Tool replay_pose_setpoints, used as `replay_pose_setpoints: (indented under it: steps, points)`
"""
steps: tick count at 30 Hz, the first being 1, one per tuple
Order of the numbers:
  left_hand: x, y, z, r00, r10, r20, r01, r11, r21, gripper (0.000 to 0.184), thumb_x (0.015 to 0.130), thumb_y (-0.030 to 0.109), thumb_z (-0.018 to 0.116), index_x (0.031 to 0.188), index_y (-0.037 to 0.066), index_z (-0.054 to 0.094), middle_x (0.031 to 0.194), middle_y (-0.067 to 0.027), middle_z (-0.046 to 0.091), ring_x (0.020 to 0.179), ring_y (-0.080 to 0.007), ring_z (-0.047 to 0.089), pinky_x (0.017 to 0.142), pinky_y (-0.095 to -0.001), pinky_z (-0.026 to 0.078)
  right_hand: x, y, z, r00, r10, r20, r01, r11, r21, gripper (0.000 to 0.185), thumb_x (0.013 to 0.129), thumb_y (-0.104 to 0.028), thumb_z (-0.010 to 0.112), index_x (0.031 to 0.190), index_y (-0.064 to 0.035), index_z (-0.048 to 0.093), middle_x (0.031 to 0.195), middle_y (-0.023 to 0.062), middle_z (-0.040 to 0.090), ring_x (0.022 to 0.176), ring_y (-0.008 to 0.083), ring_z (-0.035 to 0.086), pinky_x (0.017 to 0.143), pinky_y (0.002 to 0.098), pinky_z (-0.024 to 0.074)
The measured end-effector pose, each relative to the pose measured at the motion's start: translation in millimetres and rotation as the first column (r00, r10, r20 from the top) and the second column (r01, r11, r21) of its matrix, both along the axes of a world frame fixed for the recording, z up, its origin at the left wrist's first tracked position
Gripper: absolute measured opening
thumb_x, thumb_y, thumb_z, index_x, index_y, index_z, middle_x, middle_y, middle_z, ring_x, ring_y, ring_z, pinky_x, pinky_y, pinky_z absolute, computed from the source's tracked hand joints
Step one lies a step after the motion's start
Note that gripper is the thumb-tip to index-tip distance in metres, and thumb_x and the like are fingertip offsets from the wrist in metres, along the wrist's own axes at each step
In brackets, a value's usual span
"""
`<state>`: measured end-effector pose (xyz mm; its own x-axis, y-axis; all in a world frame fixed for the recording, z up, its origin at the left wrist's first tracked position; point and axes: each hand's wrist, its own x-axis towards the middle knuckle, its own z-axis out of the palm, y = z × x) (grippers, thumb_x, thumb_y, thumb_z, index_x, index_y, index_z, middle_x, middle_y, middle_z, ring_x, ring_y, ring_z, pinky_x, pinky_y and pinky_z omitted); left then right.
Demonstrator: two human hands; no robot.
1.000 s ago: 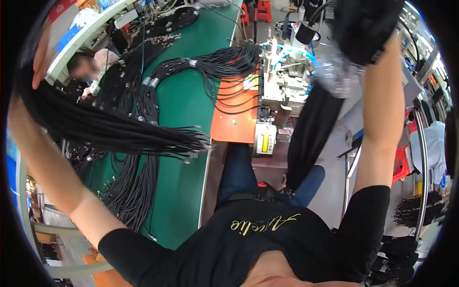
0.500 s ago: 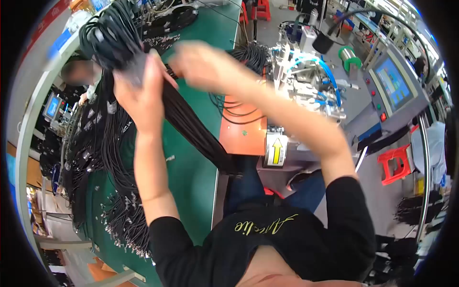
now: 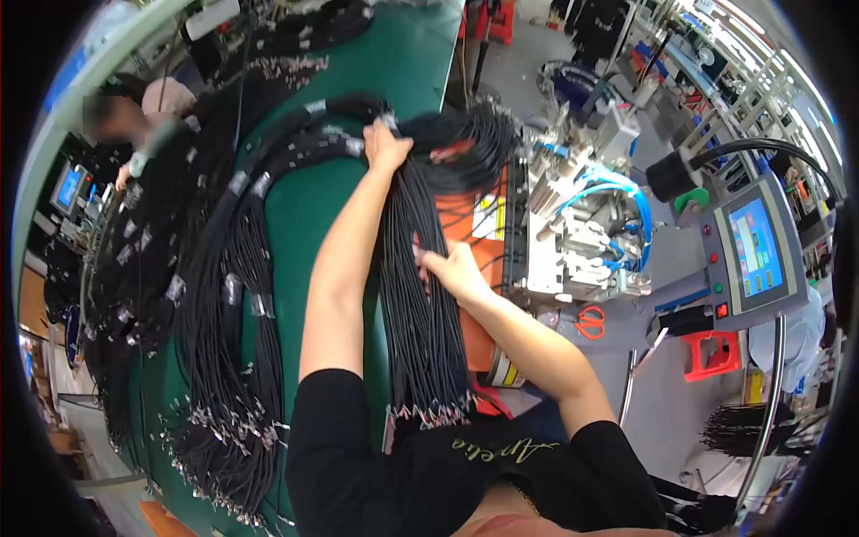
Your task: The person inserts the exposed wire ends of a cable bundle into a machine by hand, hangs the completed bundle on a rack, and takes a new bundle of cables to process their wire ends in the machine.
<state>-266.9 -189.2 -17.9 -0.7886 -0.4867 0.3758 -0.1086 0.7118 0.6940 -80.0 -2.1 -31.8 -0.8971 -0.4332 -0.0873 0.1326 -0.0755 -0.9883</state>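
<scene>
A thick bundle of black cables [image 3: 416, 331] hangs over the near edge of the green table [image 3: 309, 224], its metal-tipped ends toward my body. My left hand [image 3: 385, 148] is closed round the bundle's upper part, beside a clear wrap. Lower down, my right hand [image 3: 455, 271] is at the bundle's right side, with its thumb and fingers round some of the cables. Looped cables [image 3: 488, 148] lie beyond my hands, over an orange board [image 3: 476, 336]. More wrapped black bundles [image 3: 246, 259] rest on the table to the left.
A metal machine [image 3: 582, 215] with blue tubes stands right of the board. Beside it are a control screen [image 3: 756, 246], orange-handled scissors [image 3: 590, 322] and a red stool [image 3: 711, 355]. Another person [image 3: 134, 125] sits at the far left, past more cables [image 3: 134, 277].
Both hands have moved right and down toward the orange board. The held bundle now lies at the table edge, its cables spread wider. The view has shifted, showing more of the control screen.
</scene>
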Motion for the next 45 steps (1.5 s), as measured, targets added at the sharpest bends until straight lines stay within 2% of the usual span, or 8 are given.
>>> replay_pose_setpoints:
  steps: [3,16,19,21,23,31,34,45]
  points:
    - [-10.9,-9.0,1.6,1.000,0.011,-0.010,-0.011,0.999,0.043,0.047,0.066,0.012,0.064,0.108,-0.006,0.056,0.109,-0.0311,0.058,0.105,-0.0468,0.056,0.093,-0.0478,0.047,11.0,14.3,41.3,0.902,0.126,0.413,-0.008,0.961,-0.277,0.017,0.090,-0.018,0.062,0.092,-0.0012,0.061,0.076,0.0062,0.064,0.061,0.0119,0.058,0.057,0.0255,0.0480]
    - [9.6,-34.4,2.8,0.941,0.024,-0.338,-0.211,0.822,-0.530,0.052,0.080,0.032,0.073,0.119,0.003,0.054,0.115,-0.0181,0.057,0.110,-0.0353,0.054,0.091,-0.0455,0.044,130.1,138.2,37.0,0.741,0.308,0.596,-0.082,0.924,-0.374,0.033,0.095,-0.017,0.055,0.120,-0.0003,0.043,0.093,0.0132,0.060,0.067,0.0177,0.060,0.052,0.0270,0.0471]
    - [121.0,25.2,49.1,0.797,-0.477,-0.370,0.311,0.850,-0.425,0.026,0.080,0.019,0.072,0.069,0.006,0.053,0.066,-0.0113,0.054,0.060,-0.0307,0.053,0.056,-0.0427,0.042,133.3,137.6,37.3,0.839,0.272,0.471,-0.173,0.954,-0.244,0.024,0.095,-0.016,0.050,0.113,0.0001,0.046,0.085,0.0082,0.060,0.062,0.0129,0.058,0.050,0.0234,0.0437]
    - [211.1,60.0,41.9,0.603,-0.790,-0.111,0.638,0.562,-0.526,0.023,0.079,0.013,0.070,0.065,0.006,0.052,0.066,-0.0114,0.053,0.061,-0.0310,0.053,0.056,-0.0428,0.042,131.0,141.6,48.2,0.857,0.205,0.472,-0.140,0.976,-0.169,0.024,0.095,-0.015,0.051,0.113,0.0003,0.046,0.085,0.0079,0.060,0.060,0.0122,0.057,0.049,0.0230,0.0430]
    - [269.3,85.6,28.4,0.278,-0.948,0.154,0.938,0.233,-0.258,0.012,0.077,0.013,0.070,0.083,0.006,0.061,0.084,-0.0083,0.060,0.079,-0.0282,0.059,0.071,-0.0412,0.045,120.8,149.0,45.3,0.890,0.219,0.401,-0.171,0.974,-0.151,0.023,0.092,-0.010,0.050,0.113,0.0000,0.047,0.086,0.0081,0.059,0.057,0.0106,0.055,0.047,0.0226,0.0414]
    - [323.0,45.5,23.7,0.366,-0.796,0.482,0.918,0.394,-0.045,0.030,0.076,0.003,0.068,0.106,0.003,0.063,0.103,-0.0099,0.063,0.103,-0.0266,0.058,0.088,-0.0446,0.042,137.3,141.7,43.3,0.895,0.318,0.313,-0.259,0.942,-0.215,0.022,0.096,-0.010,0.047,0.116,-0.0027,0.044,0.093,0.0044,0.056,0.066,0.0084,0.057,0.056,0.0222,0.0445]
    - [287.4,82.2,43.5,0.517,-0.787,0.336,0.816,0.336,-0.470,0.059,0.074,0.005,0.065,0.130,-0.003,0.047,0.133,-0.0162,0.050,0.125,-0.0345,0.046,0.105,-0.0508,0.033,150.0,133.4,26.3,0.866,0.394,0.307,-0.333,0.914,-0.232,0.022,0.098,-0.014,0.053,0.115,-0.0020,0.045,0.091,0.0033,0.056,0.072,0.0074,0.057,0.060,0.0210,0.0461]
    - [237.8,124.8,28.8,0.283,-0.929,0.238,0.866,0.140,-0.480,0.045,0.078,0.003,0.062,0.121,0.000,0.051,0.121,-0.0188,0.048,0.108,-0.0344,0.054,0.094,-0.0459,0.047,169.6,169.3,1.7,0.980,0.186,0.064,-0.186,0.982,-0.019,0.027,0.095,-0.005,0.044,0.119,0.0033,0.052,0.098,0.0103,0.065,0.078,0.0114,0.063,0.067,0.0245,0.0501]
